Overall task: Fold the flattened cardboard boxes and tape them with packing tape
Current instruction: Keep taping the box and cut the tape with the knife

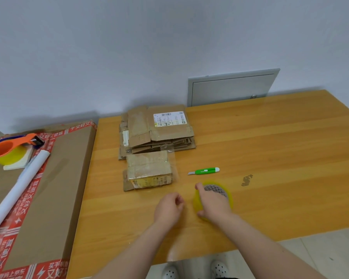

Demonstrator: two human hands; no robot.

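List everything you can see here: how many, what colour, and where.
Light wooden table: one, honey brown, centre and right.
Stack of flattened cardboard boxes: one, brown, far middle.
Small taped cardboard box: one, brown, just before the stack.
Plastic utility knife: one, green and white, right of the small box.
Round roll of packing tape: one, yellow, near front edge.
Large flat cardboard box: one, brown with red printed tape, left.
Plastic tape dispenser: one, orange, on the large box.
Rolled paper tube: one, white, on the large box.
Flat wall panel: one, grey, behind table.
Left hand: one, fingers curled, beside the roll.
Right hand: one, grips the roll.
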